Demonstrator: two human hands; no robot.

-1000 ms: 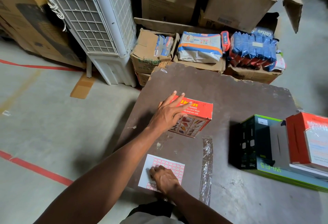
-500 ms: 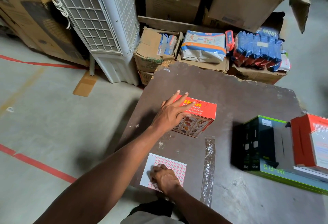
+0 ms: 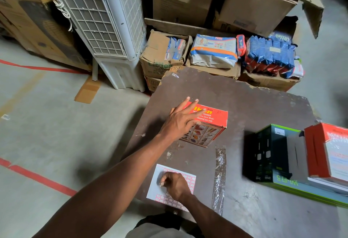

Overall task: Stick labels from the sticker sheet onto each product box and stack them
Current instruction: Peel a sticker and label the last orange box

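Hands | left hand (image 3: 179,120) flat on red box (image 3: 211,122) | right hand (image 3: 176,185) seemingly pinching sticker sheet (image 3: 160,190)

White air cooler (image 3: 105,30) beside cartons (image 3: 252,6)

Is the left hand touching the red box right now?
Touching. The head view shows the left hand lying flat on the red box, its straight fingers resting across the top with no gap.
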